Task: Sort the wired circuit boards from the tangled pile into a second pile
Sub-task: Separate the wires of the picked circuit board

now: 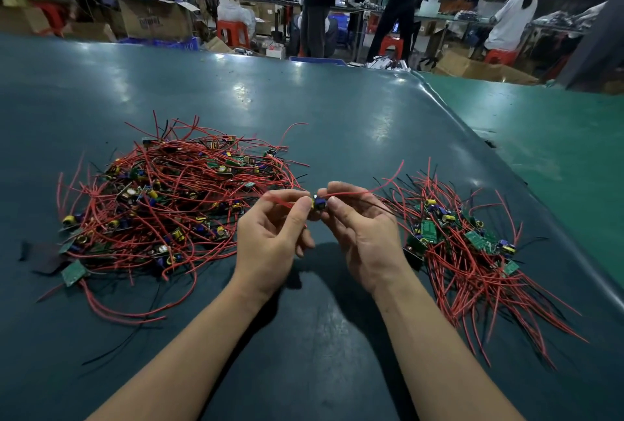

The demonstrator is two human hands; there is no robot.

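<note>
Table (337, 110): big tangled pile (175, 204) on the left, smaller sorted pile (472, 245) on the right. Both forearms reach in, left hand (273, 238) and right hand (364, 238) raised palm-in between the piles. Fingertips of both pinch one board (318, 203); its red wire (371, 187) trails toward the right pile.

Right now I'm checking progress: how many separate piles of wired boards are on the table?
2. The big tangled pile lies left of the hands; the smaller sorted pile lies to their right. One more board is pinched between left hand and right hand.
</note>
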